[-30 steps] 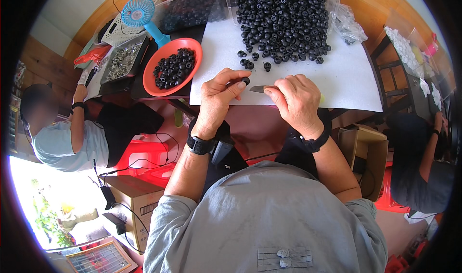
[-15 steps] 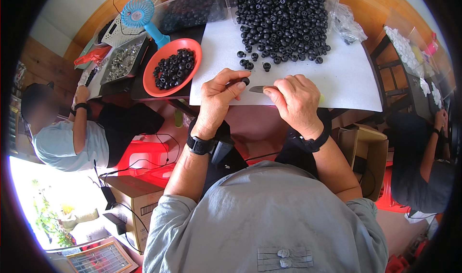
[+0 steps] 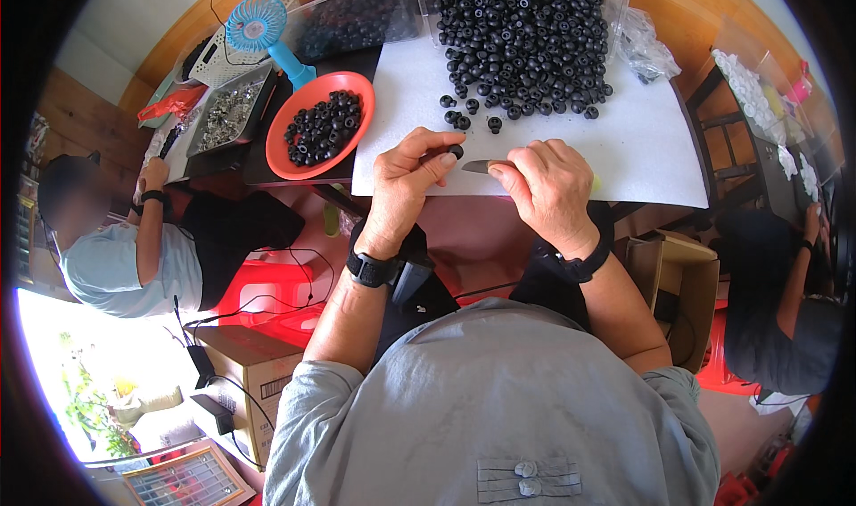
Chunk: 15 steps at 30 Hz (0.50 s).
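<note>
Between the thumb and forefinger of my left hand (image 3: 412, 172) is a small round black part (image 3: 456, 151) with a hole, like those heaped on the table. My right hand (image 3: 551, 185) is closed round a small knife; its short metal blade (image 3: 479, 165) points left, a little apart from the black part. The knife's handle is hidden in my fingers. Beyond my hands a large heap of black round parts (image 3: 522, 42) spills onto a white sheet (image 3: 637, 145), several lying loose near my fingers. An orange-red bowl (image 3: 278, 140) of such parts stands to my left.
A blue fan (image 3: 257, 24) stands behind the bowl, beside a metal tray (image 3: 259, 96) of small shiny pieces. Clear plastic bags (image 3: 646, 47) lie at the back right. One person (image 3: 134, 256) sits at the left, another (image 3: 785, 301) at the right. Cardboard boxes (image 3: 241, 372) flank me.
</note>
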Motion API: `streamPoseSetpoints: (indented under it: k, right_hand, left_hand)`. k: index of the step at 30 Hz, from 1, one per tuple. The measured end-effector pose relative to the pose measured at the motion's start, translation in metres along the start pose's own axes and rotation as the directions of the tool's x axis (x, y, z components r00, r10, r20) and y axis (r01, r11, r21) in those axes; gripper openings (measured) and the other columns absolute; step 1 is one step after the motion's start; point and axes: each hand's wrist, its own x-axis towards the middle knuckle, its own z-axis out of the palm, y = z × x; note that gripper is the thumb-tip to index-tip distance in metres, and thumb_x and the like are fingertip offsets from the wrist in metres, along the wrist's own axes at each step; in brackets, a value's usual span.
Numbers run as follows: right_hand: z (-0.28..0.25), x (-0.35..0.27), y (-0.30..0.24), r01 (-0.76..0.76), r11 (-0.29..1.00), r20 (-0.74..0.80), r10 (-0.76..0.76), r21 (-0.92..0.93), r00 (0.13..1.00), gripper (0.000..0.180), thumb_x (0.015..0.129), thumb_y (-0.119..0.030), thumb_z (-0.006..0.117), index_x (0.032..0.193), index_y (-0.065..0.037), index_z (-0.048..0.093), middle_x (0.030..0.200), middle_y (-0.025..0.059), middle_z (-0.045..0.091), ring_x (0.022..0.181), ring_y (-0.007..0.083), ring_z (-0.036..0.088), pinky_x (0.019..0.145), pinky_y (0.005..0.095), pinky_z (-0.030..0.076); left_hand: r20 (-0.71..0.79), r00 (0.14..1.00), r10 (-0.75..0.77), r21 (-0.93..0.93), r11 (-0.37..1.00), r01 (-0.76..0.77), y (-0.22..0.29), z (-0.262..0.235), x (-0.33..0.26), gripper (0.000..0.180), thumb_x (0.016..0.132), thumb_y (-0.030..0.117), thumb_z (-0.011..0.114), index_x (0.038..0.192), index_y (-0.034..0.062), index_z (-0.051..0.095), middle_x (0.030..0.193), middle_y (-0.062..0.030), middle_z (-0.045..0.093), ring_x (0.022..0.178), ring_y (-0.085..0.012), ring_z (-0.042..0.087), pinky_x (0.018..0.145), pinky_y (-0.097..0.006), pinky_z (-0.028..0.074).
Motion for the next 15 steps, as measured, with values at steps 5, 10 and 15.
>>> streamPoseSetpoints:
  k: [5,10,15]
  right_hand:
    - [0.0007,-0.0008,0.0002,-0.001,1.000,0.000,0.001,-0.004,1.000,0.026,0.090,-0.027,0.076,0.077,-0.012,0.058,0.071,0.0024,0.057,0.068,0.0233,0.056,0.062,0.0379,0.044]
    - [0.0004,-0.0007,-0.0006,0.001,1.000,-0.005,-0.001,-0.006,1.000,0.026,0.089,-0.027,0.076,0.078,-0.012,0.058,0.071,0.0018,0.057,0.069,0.0231,0.056,0.062,0.0378,0.044]
    - [0.0009,-0.0004,-0.0009,0.002,1.000,-0.012,-0.002,-0.001,1.000,0.025,0.089,-0.026,0.076,0.078,-0.012,0.058,0.071,0.0018,0.057,0.069,0.0232,0.056,0.062,0.0378,0.044]
  left_hand:
    - [0.004,1.000,-0.003,0.008,1.000,0.003,0.0005,-0.0002,-0.0006,0.025,0.096,0.001,0.065,0.119,-0.0019,0.074,0.098,-0.0003,0.063,0.085,-0.0076,0.057,0.073,-0.022,0.048]
    - [-0.001,1.000,0.013,0.009,1.000,-0.013,-0.0011,0.0003,-0.0010,0.025,0.096,0.001,0.066,0.119,-0.0016,0.074,0.098,-0.0002,0.063,0.084,-0.0076,0.057,0.072,-0.022,0.048]
    - [-0.007,1.000,0.021,0.019,1.000,-0.021,-0.0013,0.0003,-0.0016,0.025,0.095,0.000,0.066,0.118,-0.0011,0.075,0.097,-0.0001,0.063,0.083,-0.0077,0.057,0.072,-0.022,0.048]
